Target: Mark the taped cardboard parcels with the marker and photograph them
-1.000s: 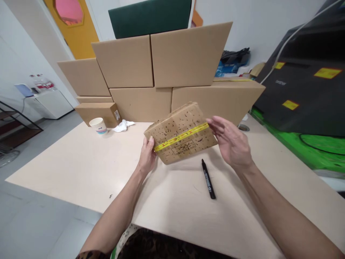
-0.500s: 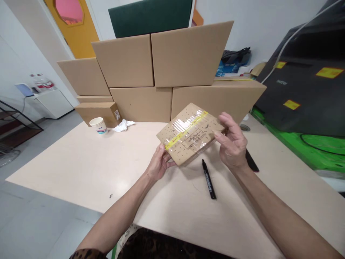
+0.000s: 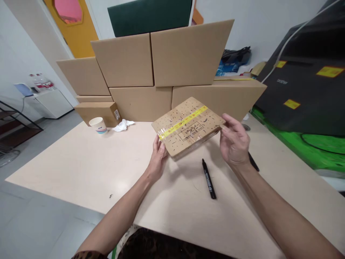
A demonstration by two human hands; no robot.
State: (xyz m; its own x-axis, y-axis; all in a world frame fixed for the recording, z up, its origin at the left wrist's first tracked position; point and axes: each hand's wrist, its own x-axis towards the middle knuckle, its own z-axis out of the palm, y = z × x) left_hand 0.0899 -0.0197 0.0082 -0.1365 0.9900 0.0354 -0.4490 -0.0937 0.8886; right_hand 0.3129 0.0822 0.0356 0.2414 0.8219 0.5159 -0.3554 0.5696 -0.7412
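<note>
A flat cardboard box point(image 3: 185, 115), speckled with dark marks and crossed by a strip of yellow tape, is held tilted above the table. My left hand point(image 3: 158, 158) grips its near left corner, with some fingers hidden underneath. At the right corner, my right hand point(image 3: 235, 140) pinches the box between thumb and fingers. A printed or drawn frame with dark strokes shows on the top face, and clear tape shines along the edges. Below the box, a black marker point(image 3: 209, 179) lies on the table. Another black object point(image 3: 253, 162) is partly hidden behind my right wrist.
Large cardboard boxes point(image 3: 132, 59) are stacked at the back, with a dark green box point(image 3: 151, 16) on top. A paper cup point(image 3: 98, 126) and crumpled tissue point(image 3: 124, 125) stand at the left on the table point(image 3: 81, 169). A big black case point(image 3: 304, 79) is at the right.
The small box has risen slightly and its left end has shifted left, with its tilt changed. My left hand moved up with it; my right hand's fingers have closed on the right corner.
</note>
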